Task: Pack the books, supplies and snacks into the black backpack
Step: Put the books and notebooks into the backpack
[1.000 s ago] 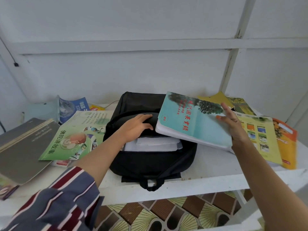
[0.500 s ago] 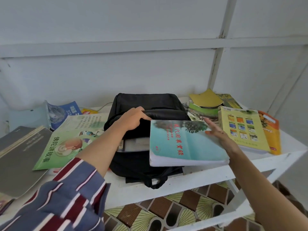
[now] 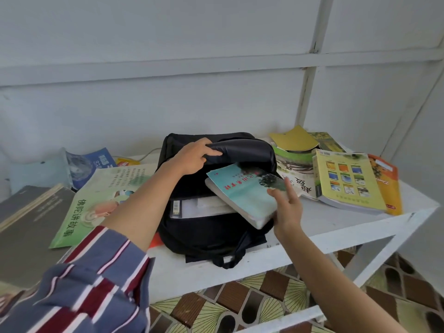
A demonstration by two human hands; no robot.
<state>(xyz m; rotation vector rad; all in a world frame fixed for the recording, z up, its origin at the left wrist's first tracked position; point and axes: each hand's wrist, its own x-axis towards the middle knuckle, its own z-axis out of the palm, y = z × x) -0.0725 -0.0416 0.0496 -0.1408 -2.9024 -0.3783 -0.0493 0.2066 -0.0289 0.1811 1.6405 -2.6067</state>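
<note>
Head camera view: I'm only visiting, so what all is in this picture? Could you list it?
Black fabric backpack: 1, black, mid-table, mouth open.
Teal paperback book: 1, teal with red characters, partway into the backpack's mouth.
White papers: count unclear, white, inside the backpack.
Green picture book: 1, green, left of the backpack.
Large grey book: 1, grey, far left.
Blue printed cover: 1, blue, back left.
Thick yellow book: 1, yellow, right, overlapping the orange book.
Orange book: 1, orange, far right.
Yellow-green book pile: several, back right.
White painted table: 1, white, under everything.
Striped sleeve: 1, blue, red and white, left arm.
Left hand: 1, grips the backpack's top flap.
Right hand: 1, holds the teal book's near corner.
</note>
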